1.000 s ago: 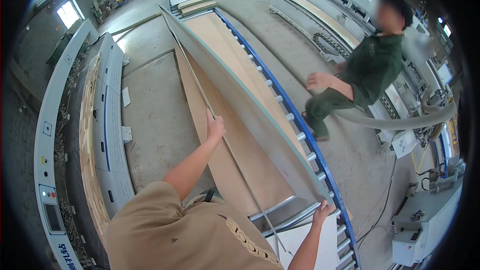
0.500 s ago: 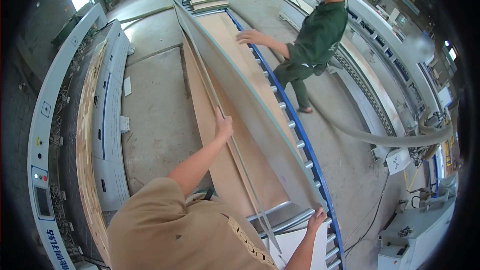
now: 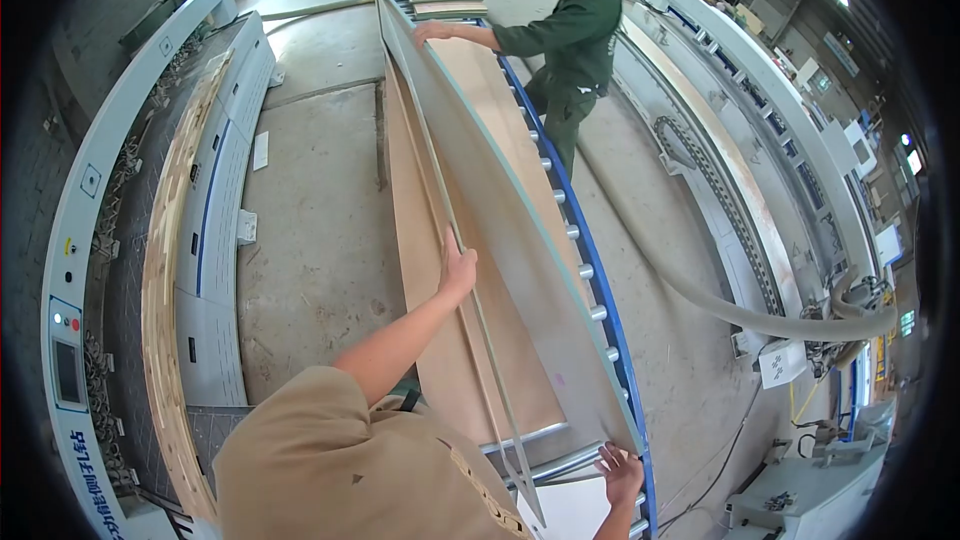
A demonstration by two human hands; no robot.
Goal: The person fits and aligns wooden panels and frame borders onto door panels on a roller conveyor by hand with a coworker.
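Note:
A long grey panel with a pale green edge stands tilted on a roller conveyor, above brown boards. My left hand is closed on the panel's left long edge, near mid-length. By the near right corner of the panel is my right hand, its fingers apart and at most touching the surface. At the far end, a co-worker in dark green reaches an arm over the conveyor, with a hand at the panel's top edge. Beneath the near end lies a white board on the rollers.
The conveyor's blue rail runs along the right. Stacked boards lie at its far end. To the left stands a long machine bearing a laminated wood strip. A thick hose crosses the floor on the right.
The co-worker has walked to the conveyor's far end and brought a hand to the panel. The view has shifted. My right hand's fingers have loosened from the near corner; my left keeps its hold.

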